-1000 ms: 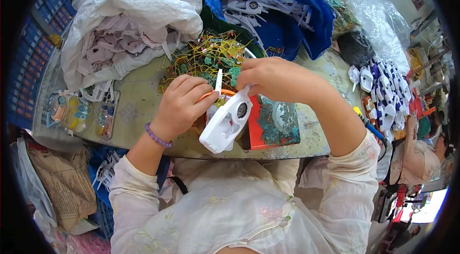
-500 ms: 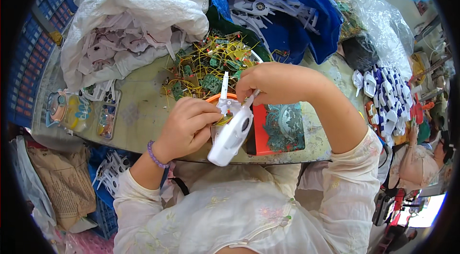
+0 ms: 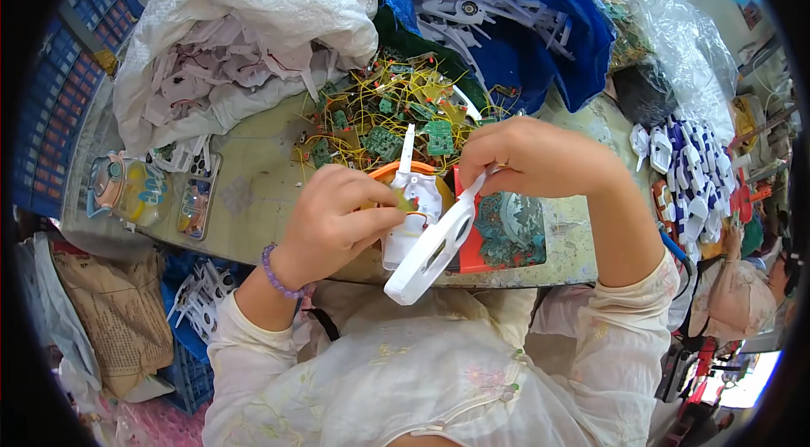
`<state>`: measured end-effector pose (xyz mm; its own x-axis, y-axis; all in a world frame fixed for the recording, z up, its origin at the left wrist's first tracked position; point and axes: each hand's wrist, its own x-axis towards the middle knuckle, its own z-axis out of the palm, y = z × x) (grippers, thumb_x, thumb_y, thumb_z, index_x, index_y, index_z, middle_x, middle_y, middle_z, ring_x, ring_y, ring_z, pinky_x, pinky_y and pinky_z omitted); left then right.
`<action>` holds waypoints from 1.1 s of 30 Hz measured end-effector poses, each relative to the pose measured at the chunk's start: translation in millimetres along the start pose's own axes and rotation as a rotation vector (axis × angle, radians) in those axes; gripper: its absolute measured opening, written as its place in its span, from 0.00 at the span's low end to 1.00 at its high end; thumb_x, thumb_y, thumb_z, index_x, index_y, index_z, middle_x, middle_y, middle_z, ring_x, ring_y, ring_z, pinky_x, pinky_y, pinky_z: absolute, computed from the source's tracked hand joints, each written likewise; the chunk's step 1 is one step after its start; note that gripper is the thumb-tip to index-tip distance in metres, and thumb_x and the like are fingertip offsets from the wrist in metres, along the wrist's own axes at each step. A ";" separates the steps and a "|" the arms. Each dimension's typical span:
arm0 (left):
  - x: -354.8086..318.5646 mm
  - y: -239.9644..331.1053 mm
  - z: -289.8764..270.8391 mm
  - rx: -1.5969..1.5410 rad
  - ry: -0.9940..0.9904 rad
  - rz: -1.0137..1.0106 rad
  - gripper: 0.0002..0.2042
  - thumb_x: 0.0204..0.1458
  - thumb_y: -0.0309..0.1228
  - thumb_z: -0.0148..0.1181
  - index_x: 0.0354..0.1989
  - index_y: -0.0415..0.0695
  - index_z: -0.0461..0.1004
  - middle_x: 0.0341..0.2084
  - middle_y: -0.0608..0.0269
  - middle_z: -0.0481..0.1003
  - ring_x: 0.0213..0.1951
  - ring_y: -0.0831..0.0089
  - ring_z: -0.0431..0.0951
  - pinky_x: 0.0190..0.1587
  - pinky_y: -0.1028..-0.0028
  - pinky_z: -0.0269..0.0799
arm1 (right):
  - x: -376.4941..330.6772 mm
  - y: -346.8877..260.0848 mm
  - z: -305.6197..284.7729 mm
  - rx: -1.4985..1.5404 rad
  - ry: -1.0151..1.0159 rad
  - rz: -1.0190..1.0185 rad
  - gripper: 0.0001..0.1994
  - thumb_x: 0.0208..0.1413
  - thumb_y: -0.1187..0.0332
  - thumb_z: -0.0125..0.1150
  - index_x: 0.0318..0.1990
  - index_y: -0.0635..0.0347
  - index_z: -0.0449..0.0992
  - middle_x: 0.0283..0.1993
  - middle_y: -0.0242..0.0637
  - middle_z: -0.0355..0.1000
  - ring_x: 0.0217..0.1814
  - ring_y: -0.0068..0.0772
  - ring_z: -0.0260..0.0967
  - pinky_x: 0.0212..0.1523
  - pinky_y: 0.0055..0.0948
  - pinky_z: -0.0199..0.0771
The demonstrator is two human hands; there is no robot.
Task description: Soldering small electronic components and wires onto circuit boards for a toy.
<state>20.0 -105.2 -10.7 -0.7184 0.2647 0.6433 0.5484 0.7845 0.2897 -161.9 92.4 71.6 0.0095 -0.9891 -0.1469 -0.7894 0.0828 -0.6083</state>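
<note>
My right hand [image 3: 527, 158] pinches the narrow end of a white plastic shell [image 3: 429, 255], held tilted with its broad end toward me. Dark openings show along the shell. My left hand [image 3: 342, 218] is closed at the fingertips on a small yellow-green circuit board [image 3: 407, 201], partly hidden by the fingers. The board is over a second white plastic housing [image 3: 424, 191], whose thin stem points away from me. An orange-rimmed round thing [image 3: 385, 170] lies behind that housing. Beyond my hands is a heap of green circuit boards with yellow wires [image 3: 381, 142].
A white woven sack [image 3: 245, 4] of white plastic parts stands far left, and a blue sack [image 3: 582, 51] of white shells far right. A red tray [image 3: 470, 258] with a greenish block [image 3: 512, 232] lies right of my hands. A drink bottle [image 3: 139, 191] and parts box [image 3: 196, 202] sit left.
My right hand has moved right, drawing the white shell away from the other housing and tilting it. The small board in my left fingers now shows above the housing. The view has shifted slightly.
</note>
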 end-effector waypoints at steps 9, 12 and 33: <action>-6.8 -12.0 14.9 -0.057 -0.066 -0.029 0.12 0.36 0.26 0.62 0.33 0.44 0.78 0.31 0.62 0.75 0.34 0.62 0.76 0.36 0.66 0.71 | 21.6 9.9 -5.6 0.008 -0.087 0.091 0.10 0.45 0.79 0.62 0.37 0.63 0.77 0.34 0.40 0.75 0.38 0.40 0.73 0.40 0.32 0.72; -3.4 -10.5 13.3 -0.132 -0.091 -0.042 0.11 0.36 0.23 0.62 0.33 0.42 0.77 0.31 0.61 0.76 0.35 0.61 0.76 0.40 0.64 0.71 | 39.7 8.0 -9.0 -0.047 -0.136 0.097 0.11 0.45 0.79 0.62 0.38 0.63 0.78 0.35 0.41 0.76 0.39 0.40 0.74 0.41 0.33 0.72; -11.7 36.4 30.7 -0.155 0.095 -0.430 0.26 0.39 0.35 0.71 0.48 0.44 0.72 0.53 0.51 0.68 0.55 0.53 0.68 0.55 0.59 0.64 | 70.6 35.6 44.0 -0.845 0.217 -0.188 0.07 0.41 0.67 0.59 0.31 0.55 0.77 0.34 0.27 0.71 0.42 0.30 0.67 0.41 0.28 0.71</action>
<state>35.3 -62.6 -29.5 -0.8561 -0.1247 0.5015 0.2717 0.7169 0.6420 -162.3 30.9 5.2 0.1357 -0.9856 0.1008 -0.9762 -0.1157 0.1834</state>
